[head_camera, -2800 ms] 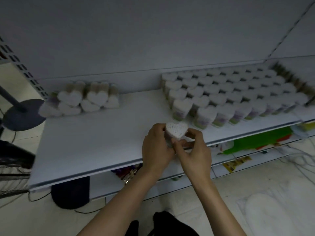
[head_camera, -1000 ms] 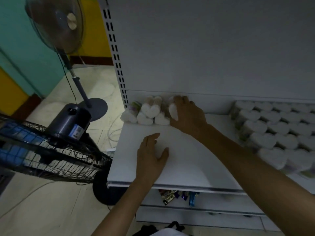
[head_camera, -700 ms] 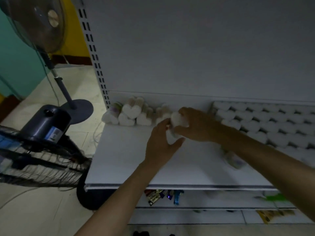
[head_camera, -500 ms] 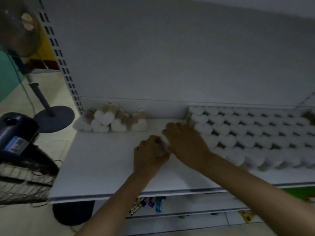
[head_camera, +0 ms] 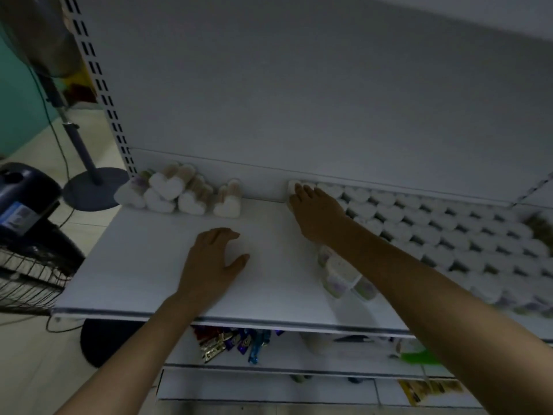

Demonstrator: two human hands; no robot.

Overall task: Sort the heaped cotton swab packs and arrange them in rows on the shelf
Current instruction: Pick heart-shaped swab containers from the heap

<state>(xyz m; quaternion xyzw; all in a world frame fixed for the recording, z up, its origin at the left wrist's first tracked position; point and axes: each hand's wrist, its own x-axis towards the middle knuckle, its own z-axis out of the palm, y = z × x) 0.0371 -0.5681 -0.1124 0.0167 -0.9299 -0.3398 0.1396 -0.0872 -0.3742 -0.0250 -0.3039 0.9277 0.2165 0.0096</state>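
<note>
White pack under my right hand at the back row's end; grip, I cannot tell. I'd seat it flush, left hand spread on the shelf.

- Right hand lies over one pack at the back-left corner of the rows. Thumb hidden, so the grip can't be told.
- Right forearm crosses the near-left packs and hides several.
- Rows run off the right edge. Front-right packs are smeared, labels unreadable.
- Dark patch at the right edge, too blurred to name.
- Caged fan cut by the left edge. Another fan head top left, blurred and cropped.
- Wrappers below the shelf partly tucked under its lip, print too small to read.
- Both arms leave by the bottom edge.
</note>
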